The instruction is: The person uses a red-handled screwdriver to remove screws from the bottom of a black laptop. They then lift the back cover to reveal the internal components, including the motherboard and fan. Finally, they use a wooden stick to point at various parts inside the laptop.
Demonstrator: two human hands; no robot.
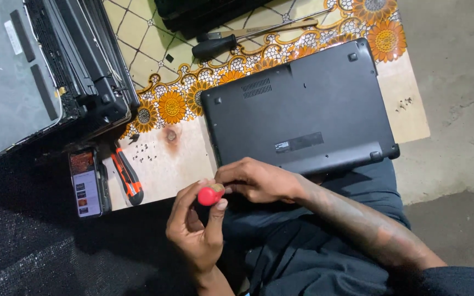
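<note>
A black laptop (303,104) lies upside down on the low table, its bottom cover facing up. My left hand (196,230) grips a small tool with a round red handle (209,195) just in front of the laptop's near left corner. My right hand (256,180) pinches the tip end of that same tool, fingers closed on it, resting at the laptop's near edge. My lap in dark trousers is under both hands.
An orange-and-black screwdriver (127,175) and a lit phone (85,183) lie left of my hands. Small screws (144,151) are scattered nearby. Stacked laptop parts (39,71) sit at far left. A black-handled screwdriver (215,46) lies beyond the laptop on the floral cloth (171,107).
</note>
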